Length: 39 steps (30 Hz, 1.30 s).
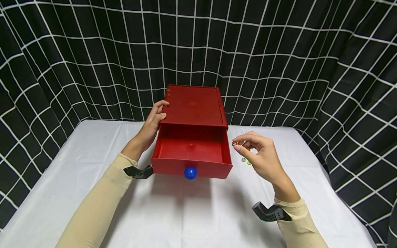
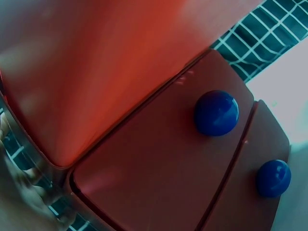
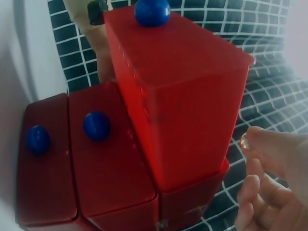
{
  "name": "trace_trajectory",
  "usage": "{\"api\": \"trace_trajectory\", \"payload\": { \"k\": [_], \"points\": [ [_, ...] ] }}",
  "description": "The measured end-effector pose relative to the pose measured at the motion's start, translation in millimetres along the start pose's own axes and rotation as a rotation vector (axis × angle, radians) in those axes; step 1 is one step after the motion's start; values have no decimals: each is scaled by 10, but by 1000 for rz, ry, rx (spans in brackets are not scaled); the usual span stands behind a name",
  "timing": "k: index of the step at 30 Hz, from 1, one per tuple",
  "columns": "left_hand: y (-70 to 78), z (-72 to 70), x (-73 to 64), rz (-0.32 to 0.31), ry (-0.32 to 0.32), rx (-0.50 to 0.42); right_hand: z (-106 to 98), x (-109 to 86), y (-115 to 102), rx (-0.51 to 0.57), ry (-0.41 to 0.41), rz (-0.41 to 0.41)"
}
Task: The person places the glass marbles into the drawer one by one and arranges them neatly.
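A red drawer cabinet stands on the white-covered table, its top drawer pulled out and its red inner floor showing. A blue round knob sits on that drawer's front. My left hand rests against the cabinet's left side, fingertips at the upper edge. To the right of the open drawer, my right hand pinches a small amber glass marble between thumb and fingertips. In the right wrist view, the marble shows clear and orange at the fingertips, beside the drawer's side wall.
Two small green marbles lie on the white cloth below the right hand, one partly behind it. Two lower drawers of the cabinet are closed, each with a blue knob. A black curtain with white grid lines hangs behind and at the sides.
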<state>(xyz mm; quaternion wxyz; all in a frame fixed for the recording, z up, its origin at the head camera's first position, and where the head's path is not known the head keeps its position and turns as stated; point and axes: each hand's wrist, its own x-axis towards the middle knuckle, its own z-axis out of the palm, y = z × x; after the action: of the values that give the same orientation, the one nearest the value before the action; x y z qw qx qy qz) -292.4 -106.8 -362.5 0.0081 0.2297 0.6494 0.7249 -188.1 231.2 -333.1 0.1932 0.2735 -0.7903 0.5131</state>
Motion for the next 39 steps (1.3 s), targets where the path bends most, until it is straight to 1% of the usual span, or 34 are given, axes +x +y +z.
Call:
{"api": "trace_trajectory", "payload": {
  "k": [9, 19, 27, 34, 39],
  "points": [
    [13, 16, -3, 2, 8, 4, 44, -31, -104, 20, 4, -27],
    [2, 3, 5, 0, 4, 10, 84, -49, -156, 15, -21, -61],
    [-1, 10, 1, 3, -1, 3, 113, -72, -163, 3, -36, -63],
    [-11, 0, 6, -2, 5, 11, 131, -79, -155, -2, -62, -51],
    [-8, 1, 5, -1, 6, 14, 145, -77, -156, -12, -66, -43]
  ]
}}
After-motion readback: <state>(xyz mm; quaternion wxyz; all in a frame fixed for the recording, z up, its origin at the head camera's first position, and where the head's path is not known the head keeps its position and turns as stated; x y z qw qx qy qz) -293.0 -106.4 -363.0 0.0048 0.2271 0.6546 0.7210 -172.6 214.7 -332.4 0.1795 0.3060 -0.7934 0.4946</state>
